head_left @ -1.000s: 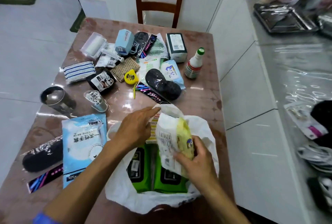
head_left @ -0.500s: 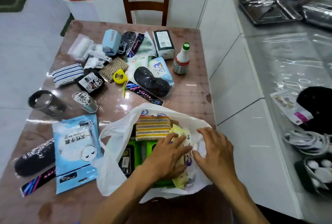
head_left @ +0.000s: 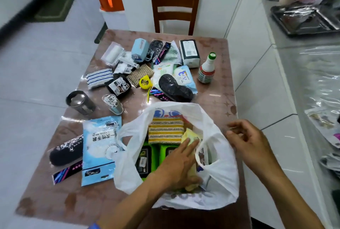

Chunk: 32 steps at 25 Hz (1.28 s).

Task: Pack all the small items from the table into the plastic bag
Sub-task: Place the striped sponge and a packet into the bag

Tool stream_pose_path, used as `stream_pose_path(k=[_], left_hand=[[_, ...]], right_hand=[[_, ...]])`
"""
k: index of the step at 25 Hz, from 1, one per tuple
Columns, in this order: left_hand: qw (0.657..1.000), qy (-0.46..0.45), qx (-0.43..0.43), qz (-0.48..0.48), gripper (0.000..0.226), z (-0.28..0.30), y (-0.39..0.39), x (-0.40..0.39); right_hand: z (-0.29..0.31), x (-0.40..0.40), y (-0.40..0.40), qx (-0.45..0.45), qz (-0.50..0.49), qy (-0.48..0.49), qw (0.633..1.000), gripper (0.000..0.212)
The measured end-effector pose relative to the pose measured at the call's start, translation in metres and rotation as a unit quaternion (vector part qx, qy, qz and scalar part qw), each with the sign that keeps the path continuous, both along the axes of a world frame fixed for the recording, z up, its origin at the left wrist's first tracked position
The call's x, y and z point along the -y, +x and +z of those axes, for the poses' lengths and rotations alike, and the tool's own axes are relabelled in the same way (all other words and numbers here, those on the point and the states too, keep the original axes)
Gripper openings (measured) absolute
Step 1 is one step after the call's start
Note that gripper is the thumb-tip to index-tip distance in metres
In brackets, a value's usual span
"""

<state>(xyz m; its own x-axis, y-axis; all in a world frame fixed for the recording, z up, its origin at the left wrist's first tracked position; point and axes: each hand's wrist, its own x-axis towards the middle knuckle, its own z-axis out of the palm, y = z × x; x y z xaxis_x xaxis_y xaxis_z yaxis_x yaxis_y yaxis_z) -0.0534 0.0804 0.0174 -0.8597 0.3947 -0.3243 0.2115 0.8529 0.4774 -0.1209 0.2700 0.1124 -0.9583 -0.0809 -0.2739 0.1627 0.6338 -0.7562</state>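
The left hand (head_left: 181,162) lies flat on the yellow packet (head_left: 191,137) inside the white plastic bag (head_left: 220,179), the right hand (head_left: 246,140) hangs loose and empty just right of the bag, and the black bumpy pouch (head_left: 174,89), lying slantwise just past the bag, looks nearer the right hand.

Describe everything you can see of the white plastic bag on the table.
The white plastic bag is thin and crumpled, with blue print and loop handles. It lies open at the near edge of the table. Inside are a striped sponge, green packs and a yellow packet, on which the left hand presses.
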Motion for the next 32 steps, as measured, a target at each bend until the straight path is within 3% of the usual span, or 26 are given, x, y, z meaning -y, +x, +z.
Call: stream_pose_path(k=[2, 3, 5, 7, 8, 11, 13, 16, 18, 20, 22, 24, 26, 29, 31, 32], left_hand=[[0.985, 0.125, -0.071, 0.1, 0.045, 0.024, 0.015, 0.021], [0.954, 0.186, -0.123, 0.199, 0.03, 0.037, 0.024, 0.038], [0.836, 0.264, -0.189, 0.443, 0.011, 0.042, 0.045, 0.091], [0.72, 0.205, -0.181, 0.638, 0.016, 0.012, 0.066, 0.156], [0.698, 0.137, -0.128, 0.691, 0.024, -0.009, 0.075, 0.186], [0.712, -0.01, 0.093, 0.696, 0.069, -0.07, 0.089, 0.225], [0.698, 0.017, 0.108, 0.707, 0.09, -0.087, 0.087, 0.227], [0.645, 0.111, 0.071, 0.753, 0.058, -0.095, 0.076, 0.239], [0.645, 0.123, 0.039, 0.754, 0.025, -0.098, 0.08, 0.244], [0.62, 0.187, 0.015, 0.762, 0.007, -0.094, 0.086, 0.246], [0.554, 0.297, -0.005, 0.777, 0.018, -0.072, 0.087, 0.246], [0.523, 0.381, -0.062, 0.76, 0.018, -0.034, 0.081, 0.244], [0.533, 0.442, -0.131, 0.709, 0.016, 0.023, 0.073, 0.236], [0.586, 0.512, -0.197, 0.596, 0.016, 0.1, 0.062, 0.214], [0.624, 0.568, -0.143, 0.518, 0.017, 0.125, 0.05, 0.197], [0.64, 0.589, -0.099, 0.483, 0.023, 0.127, 0.044, 0.19]], right_hand=[[0.009, 0.039, 0.003, -0.069, 0.087, 0.034, 0.993, 0.009], [0.011, 0.058, 0.005, -0.112, 0.127, 0.05, 0.984, 0.008], [0.014, 0.093, 0.012, -0.197, 0.19, 0.053, 0.96, 0.007], [0.01, 0.12, 0.017, -0.221, 0.243, 0.033, 0.944, 0.008], [0.008, 0.131, 0.02, -0.201, 0.276, 0.029, 0.94, 0.011], [-0.012, 0.145, 0.025, -0.073, 0.404, 0.083, 0.908, 0.026], [-0.029, 0.136, 0.023, -0.009, 0.447, 0.183, 0.876, 0.039], [-0.036, 0.098, 0.011, 0.057, 0.415, 0.366, 0.831, 0.053], [-0.034, 0.081, 0.005, 0.078, 0.386, 0.368, 0.842, 0.053], [-0.028, 0.078, 0.002, 0.074, 0.356, 0.286, 0.887, 0.046], [-0.022, 0.086, 0.003, 0.058, 0.335, 0.181, 0.923, 0.033], [-0.013, 0.101, 0.004, 0.053, 0.3, 0.063, 0.95, 0.026], [-0.004, 0.126, 0.005, 0.052, 0.262, -0.069, 0.961, 0.033], [0.006, 0.171, -0.004, 0.09, 0.233, -0.24, 0.938, 0.065], [0.005, 0.193, -0.011, 0.143, 0.228, -0.341, 0.901, 0.081], [0.003, 0.197, -0.015, 0.159, 0.214, -0.387, 0.883, 0.079]])
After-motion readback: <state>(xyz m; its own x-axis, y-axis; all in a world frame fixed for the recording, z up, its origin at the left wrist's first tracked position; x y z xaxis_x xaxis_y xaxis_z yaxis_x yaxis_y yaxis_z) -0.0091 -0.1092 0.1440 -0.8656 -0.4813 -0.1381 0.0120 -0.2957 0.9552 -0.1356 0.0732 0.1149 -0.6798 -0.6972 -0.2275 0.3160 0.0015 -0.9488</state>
